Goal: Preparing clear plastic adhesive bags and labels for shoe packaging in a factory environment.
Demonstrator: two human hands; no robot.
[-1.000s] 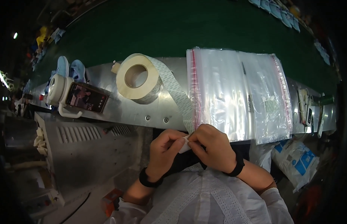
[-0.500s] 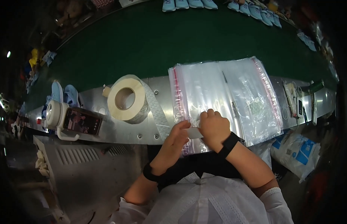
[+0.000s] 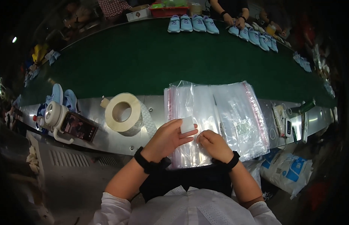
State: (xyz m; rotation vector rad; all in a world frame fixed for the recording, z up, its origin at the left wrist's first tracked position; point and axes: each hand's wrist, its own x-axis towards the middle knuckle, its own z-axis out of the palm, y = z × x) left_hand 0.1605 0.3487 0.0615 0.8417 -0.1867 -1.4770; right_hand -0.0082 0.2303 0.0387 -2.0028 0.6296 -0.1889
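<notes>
My left hand [image 3: 169, 139] holds a small white square label [image 3: 187, 125] at its fingertips, the other fingers stretched out beneath it. Close beside it on the right, my right hand [image 3: 215, 146] is closed, thumb against the curled fingers, above a stack of clear plastic bags [image 3: 234, 108]. Whatever those fingers pinch, if anything, is hidden. The bags have reddish strips along both side edges, and a long thin dark-tipped object [image 3: 219, 116] lies across them. To the left stands a big roll of labels [image 3: 113, 112], its loose strip [image 3: 148, 125] trailing toward my left wrist.
A white bottle [image 3: 54, 113] with a phone [image 3: 80, 127] against it stands at left, light blue shoes [image 3: 57, 94] behind. The green belt [image 3: 118, 60] carries more shoes [image 3: 198, 24] at its far side, where a co-worker's hands [image 3: 234, 22] work. Cables and small tools [image 3: 283, 120] lie right.
The label was between both hands; now only my left hand has it, palm turned up more. My right hand has drawn back toward me. The view has tilted up, showing more beyond the belt.
</notes>
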